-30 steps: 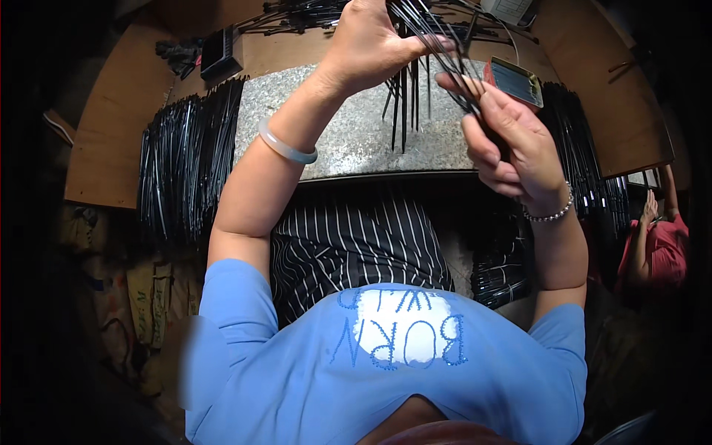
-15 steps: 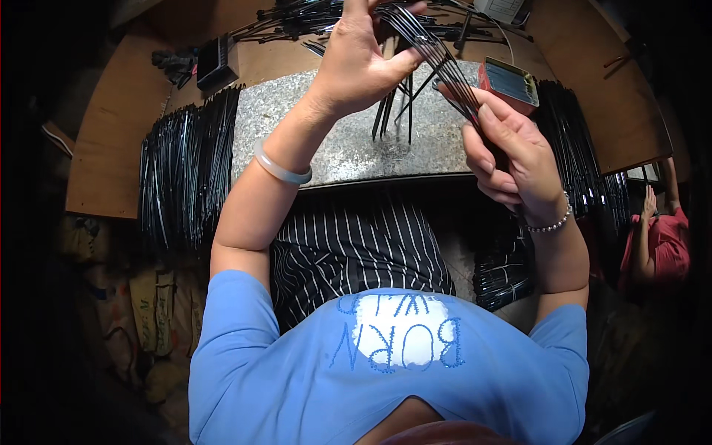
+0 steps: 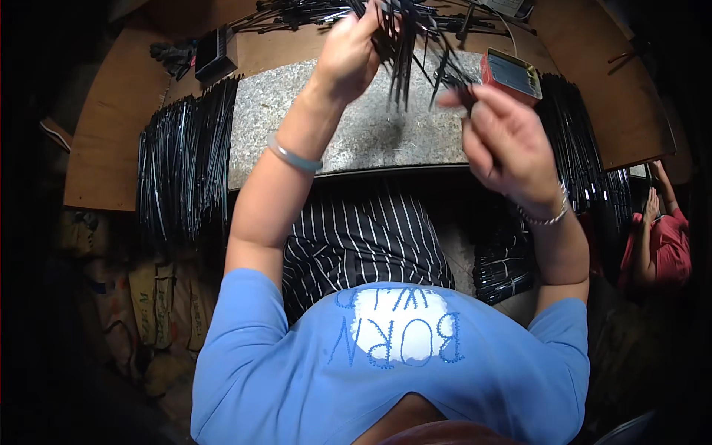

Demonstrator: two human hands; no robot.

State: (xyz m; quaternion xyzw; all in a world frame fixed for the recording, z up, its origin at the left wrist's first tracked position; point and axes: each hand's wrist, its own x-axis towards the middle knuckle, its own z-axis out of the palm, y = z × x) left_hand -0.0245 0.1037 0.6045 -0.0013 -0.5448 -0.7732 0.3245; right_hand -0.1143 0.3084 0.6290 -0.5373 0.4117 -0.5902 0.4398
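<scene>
Thin black umbrella ribs point(image 3: 401, 63) hang in a loose bunch over the worktop, their upper part near the top edge. My left hand point(image 3: 347, 59) is closed round that upper part, with several ends dangling below it. To the right, my right hand point(image 3: 513, 144), blurred by motion, pinches the ends of a few ribs between thumb and fingers. Those ribs slant up from it toward the bunch in my left hand. Beneath both hands lies the speckled grey metal worktop point(image 3: 297, 126).
Upright rows of black ribs flank the worktop, a left stack point(image 3: 185, 156) and a right stack point(image 3: 571, 133). A red tin point(image 3: 512, 76), a black box point(image 3: 216, 55) and a heap of black ribs point(image 3: 297, 18) lie behind. Another person point(image 3: 660, 241) sits at far right.
My left hand has turned and closed round the bunch. The ribs, bowed between my hands before, now hang more steeply below my left hand. My right hand has shifted slightly.
</scene>
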